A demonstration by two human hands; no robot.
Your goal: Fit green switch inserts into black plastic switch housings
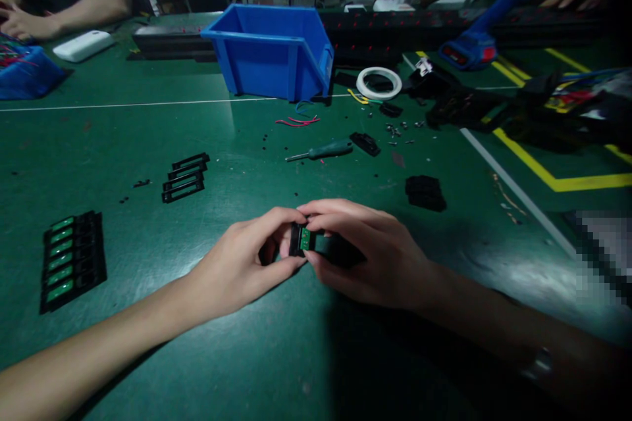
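Between my two hands, just above the green tabletop, is a small black plastic housing (295,241) with a green circuit board (305,239) in it. My left hand (251,253) grips its left side between thumb and fingers. Opposite, my right hand (368,250) pinches the board side with thumb and fingertips. Part of the piece is hidden by the fingers. At the left lies a row of similar black housings (74,260) with green boards. Several black rectangular frames (184,177) overlap further back. A stack of black plastic parts (424,193) sits right of my hands.
A blue bin (266,56) stands at the back. Before it lie a green-handled screwdriver (328,150), red wires (297,122), loose screws (394,131) and a white tape roll (378,83). A blue power tool (474,43) is back right. Other people's arms (93,10) show across the table.
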